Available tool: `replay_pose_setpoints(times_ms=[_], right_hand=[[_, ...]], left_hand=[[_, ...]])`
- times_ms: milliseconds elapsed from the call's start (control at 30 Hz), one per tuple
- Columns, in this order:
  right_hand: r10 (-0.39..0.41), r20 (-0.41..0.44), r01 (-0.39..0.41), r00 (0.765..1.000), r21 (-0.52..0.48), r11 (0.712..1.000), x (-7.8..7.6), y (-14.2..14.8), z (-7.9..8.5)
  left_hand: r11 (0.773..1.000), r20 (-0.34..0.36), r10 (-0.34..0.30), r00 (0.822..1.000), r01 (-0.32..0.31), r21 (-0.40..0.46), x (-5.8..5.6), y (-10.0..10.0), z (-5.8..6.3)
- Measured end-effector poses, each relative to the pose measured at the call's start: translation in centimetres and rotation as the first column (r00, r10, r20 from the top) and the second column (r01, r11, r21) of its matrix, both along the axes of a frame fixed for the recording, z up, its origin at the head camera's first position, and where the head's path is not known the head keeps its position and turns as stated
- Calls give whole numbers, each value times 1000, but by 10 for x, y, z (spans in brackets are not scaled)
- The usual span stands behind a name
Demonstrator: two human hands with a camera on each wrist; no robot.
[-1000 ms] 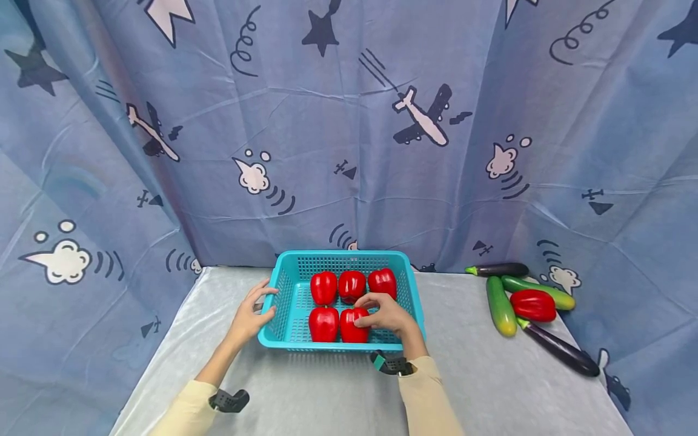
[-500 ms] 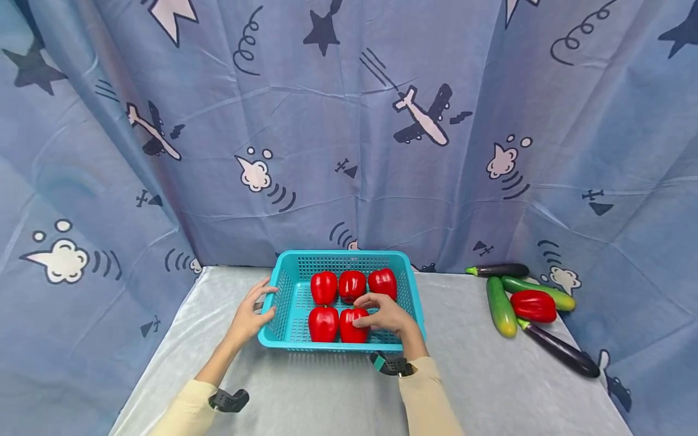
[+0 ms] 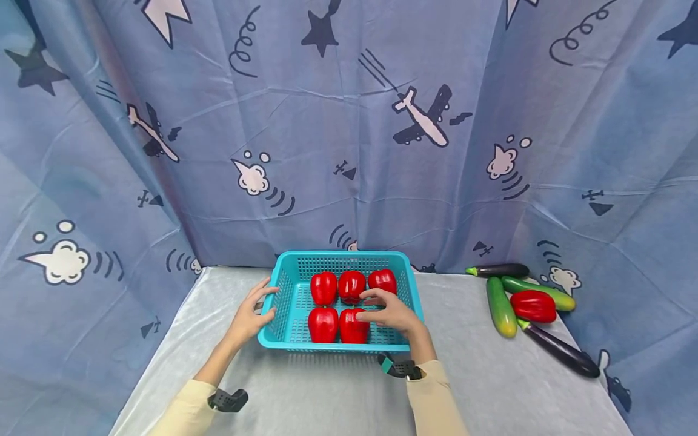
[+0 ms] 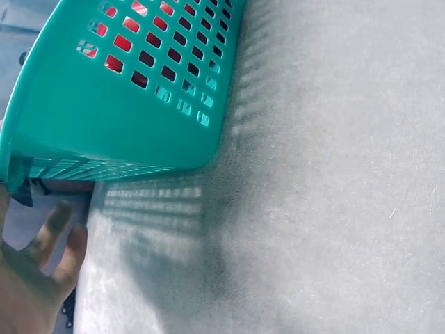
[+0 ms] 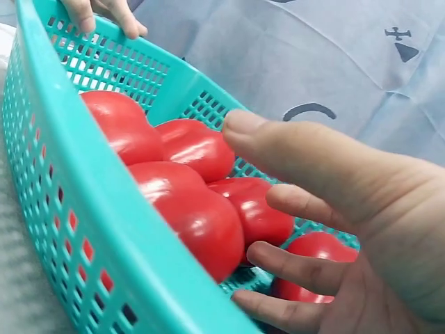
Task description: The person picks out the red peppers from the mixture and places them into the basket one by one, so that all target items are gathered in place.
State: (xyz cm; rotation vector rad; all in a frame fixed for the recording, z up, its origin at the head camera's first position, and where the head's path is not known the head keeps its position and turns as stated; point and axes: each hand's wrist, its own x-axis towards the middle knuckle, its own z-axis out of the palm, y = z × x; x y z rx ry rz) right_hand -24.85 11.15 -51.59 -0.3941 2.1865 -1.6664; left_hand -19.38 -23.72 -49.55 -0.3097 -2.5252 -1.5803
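A teal plastic basket (image 3: 343, 255) stands on the grey-covered table and holds several red bell peppers: three in the back row (image 3: 351, 284) and two in front (image 3: 353, 327). My left hand (image 3: 252, 313) holds the basket's left wall, and its fingertips (image 5: 104, 15) curl over the rim in the right wrist view. My right hand (image 3: 384, 310) hovers over the basket's front right part beside the front peppers. Its fingers (image 5: 306, 209) are spread and loose and hold nothing. The left wrist view shows the basket's outer wall (image 4: 118, 118) and my palm (image 4: 31, 278).
At the table's right edge lie a red pepper (image 3: 532, 304), two cucumbers (image 3: 500, 306), a long eggplant (image 3: 556, 346) and a small eggplant (image 3: 498, 269). A blue printed curtain (image 3: 349, 151) closes in the back and both sides. Bare cloth (image 3: 327, 393) lies in front of the basket.
My right hand has come off the front right pepper and shifted slightly right and back, its fingers now loose. The left hand and the basket have stayed put.
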Motion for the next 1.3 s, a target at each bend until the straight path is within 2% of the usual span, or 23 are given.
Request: replay_pose_setpoints(times_ms=[200, 367, 567, 700, 800, 933, 1000, 1233, 1300], right_hand=[[12, -4, -12, 1000, -75, 997, 2, 6, 8], [-34, 11, 35, 999, -128, 991, 8, 11, 12], [-88, 11, 88, 996, -261, 961, 17, 16, 11], [-120, 41, 127, 992, -352, 928, 21, 21, 10], [-132, 52, 142, 990, -386, 912, 23, 28, 12], [-129, 30, 131, 991, -380, 915, 24, 37, 18], [-129, 28, 130, 991, -380, 916, 25, 42, 20], [-125, 53, 135, 991, -355, 925, 32, 59, 31], [-125, 44, 133, 991, -357, 925, 35, 65, 33]], left_hand=[[1000, -2, -4, 1000, 4, -15, 0, -1, 1], [1000, 16, -9, 1000, 9, 10, 0, -1, 0], [1000, 12, 15, 1000, -15, -2, 2, 0, 0], [1000, -4, 29, 1000, -29, -9, -8, -6, -23], [999, -17, 37, 999, -37, -1, -10, -6, -29], [999, -7, 33, 999, -33, 15, 0, 1, -11], [999, -6, 30, 1000, -30, 21, 0, 0, -11], [999, -15, 34, 999, -33, 25, -15, -10, -38], [999, -27, 31, 999, -30, 20, -17, -13, -43]])
